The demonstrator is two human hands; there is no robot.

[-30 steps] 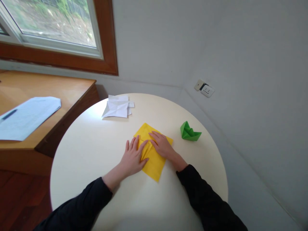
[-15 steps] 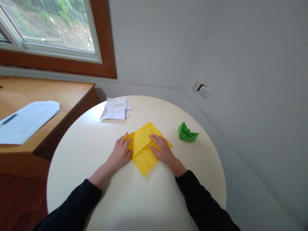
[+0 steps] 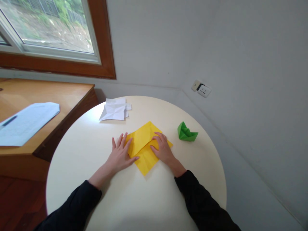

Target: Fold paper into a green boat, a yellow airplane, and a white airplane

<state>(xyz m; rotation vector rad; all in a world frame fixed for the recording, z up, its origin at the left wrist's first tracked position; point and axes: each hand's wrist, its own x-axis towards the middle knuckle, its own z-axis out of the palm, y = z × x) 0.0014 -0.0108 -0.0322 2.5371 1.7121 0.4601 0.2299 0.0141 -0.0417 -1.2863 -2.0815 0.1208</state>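
Pressing flat on yellow paper (image 3: 144, 146), mid round table (image 3: 96, 144). Left hand (image 3: 120, 155) open, fingers spread, palm down on paper's left edge, gripping nothing. Right hand (image 3: 162, 149) open, slightly curled, resting on paper's right side, holding nothing. Green folded boat (image 3: 186, 132) right of paper, apart. White folded papers (image 3: 115, 110) far left. Wooden desk (image 3: 60, 96) with printed sheet (image 3: 26, 122) left.

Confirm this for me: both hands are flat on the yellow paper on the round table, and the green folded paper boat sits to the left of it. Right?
Not quite. The head view shows the green folded paper boat to the right of the yellow paper, not the left. The rest holds: the left hand and right hand lie flat on the yellow paper on the round table.
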